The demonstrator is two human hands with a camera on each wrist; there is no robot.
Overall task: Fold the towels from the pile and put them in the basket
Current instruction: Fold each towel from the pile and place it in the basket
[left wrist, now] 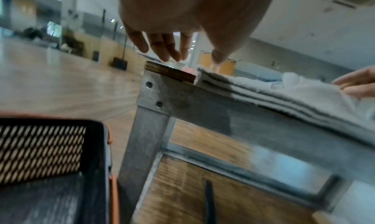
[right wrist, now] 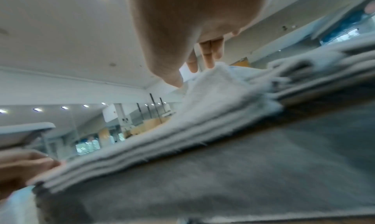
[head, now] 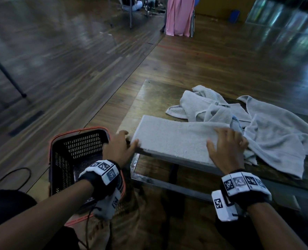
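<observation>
A grey towel (head: 174, 139), folded into a long strip, lies along the near edge of the low table (head: 149, 98). My left hand (head: 124, 141) is at its left end with straight fingers, the thumb touching the towel's corner. My right hand (head: 225, 141) lies spread flat on the right end. In the left wrist view the left hand (left wrist: 190, 51) hovers over the table corner beside the layered towel (left wrist: 284, 95). In the right wrist view the right hand (right wrist: 191, 70) touches a raised fold of the towel (right wrist: 213, 99). Unfolded grey towels (head: 212, 107) lie heaped behind. The black basket (head: 77, 159) stands on the floor, left of the table.
Another loose towel (head: 279, 134) spreads over the table's right side and hangs off its near edge. A pink cloth (head: 179, 15) hangs far back. A black pole stand (head: 5, 73) crosses the floor at left, and a cable (head: 11, 177) loops near the basket.
</observation>
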